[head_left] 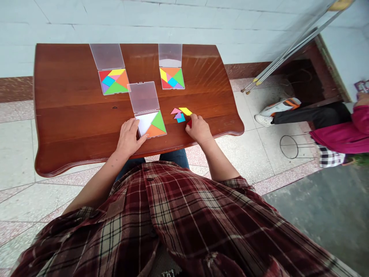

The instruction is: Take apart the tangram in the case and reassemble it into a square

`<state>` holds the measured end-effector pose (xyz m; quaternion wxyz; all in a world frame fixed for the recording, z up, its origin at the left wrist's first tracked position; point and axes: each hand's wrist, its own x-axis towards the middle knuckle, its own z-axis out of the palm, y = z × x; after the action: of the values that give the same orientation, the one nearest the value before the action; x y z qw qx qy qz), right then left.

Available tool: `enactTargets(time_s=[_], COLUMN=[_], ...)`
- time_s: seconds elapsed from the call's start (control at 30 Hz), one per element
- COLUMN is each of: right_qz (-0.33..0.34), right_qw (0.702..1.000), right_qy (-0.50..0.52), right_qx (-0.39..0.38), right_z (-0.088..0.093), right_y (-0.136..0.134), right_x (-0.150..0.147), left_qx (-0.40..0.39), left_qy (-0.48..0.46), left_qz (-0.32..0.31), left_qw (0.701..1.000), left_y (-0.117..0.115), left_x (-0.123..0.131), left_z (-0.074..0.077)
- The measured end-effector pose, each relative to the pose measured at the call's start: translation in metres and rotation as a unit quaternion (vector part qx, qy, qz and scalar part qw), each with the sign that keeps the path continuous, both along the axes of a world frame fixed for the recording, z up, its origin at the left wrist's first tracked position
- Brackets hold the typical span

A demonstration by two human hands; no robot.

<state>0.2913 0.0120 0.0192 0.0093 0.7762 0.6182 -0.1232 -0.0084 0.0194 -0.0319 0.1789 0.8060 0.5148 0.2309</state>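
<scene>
An open tangram case [143,121] lies near the table's front edge. Its clear lid [144,97] is folded back. A green triangle [160,121] and an orange triangle [155,131] fill its right and lower parts; the rest shows white. My left hand [128,136] grips the case at its left side, thumb at the lower edge. To the right, my right hand [198,129] pinches a red tangram piece [189,123], mostly hidden by the fingers. Beside it lie a yellow parallelogram [185,111], a pink triangle [175,110], a purple triangle [177,115] and a blue square [181,118].
Two filled tangram cases with lids open stand farther back, one at left [117,85] and one at right [175,79]. The wooden table [69,115] meets a pale wall. Crutches [276,61] lean at the right, near a seated person [334,123] and a wire stand [289,146].
</scene>
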Motion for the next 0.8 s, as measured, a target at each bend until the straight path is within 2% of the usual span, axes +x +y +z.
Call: enactTargets(time_s=[0.17,0.27,0.4,0.47,0.6,0.7,0.8], right_qz=[0.005,-0.013,-0.039,-0.040,-0.033,0.023,0.084], right_qw=[0.999,0.997,0.972,0.945,0.889,0.862,0.848], right_qy=[0.034,0.071,0.214,0.308,0.453,0.506,0.523], right_qx=[0.001,0.017,0.088,0.100,0.051,0.019,0.003], right_z=[0.001,-0.001,-0.006,-0.007,-0.004,-0.004,-0.007], right_y=[-0.005,-0.007,-0.005,-0.001,0.012,0.021,0.026], right_x=[0.005,0.013,0.015,0.004,-0.033,-0.062,-0.082], left_qx=[0.000,0.005,0.007,0.008,0.010,0.009,0.010], left_qy=[0.004,0.006,0.006,0.006,0.001,-0.005,-0.013], left_qz=[-0.005,-0.004,-0.004,-0.002,0.000,0.005,0.010], left_qw=[1.000,1.000,1.000,1.000,1.000,1.000,1.000], left_y=[0.000,0.000,0.000,0.000,0.000,0.001,0.001], left_x=[0.001,0.001,0.000,0.000,0.000,0.000,0.000], left_z=[0.002,0.002,0.000,-0.001,-0.001,-0.002,-0.002])
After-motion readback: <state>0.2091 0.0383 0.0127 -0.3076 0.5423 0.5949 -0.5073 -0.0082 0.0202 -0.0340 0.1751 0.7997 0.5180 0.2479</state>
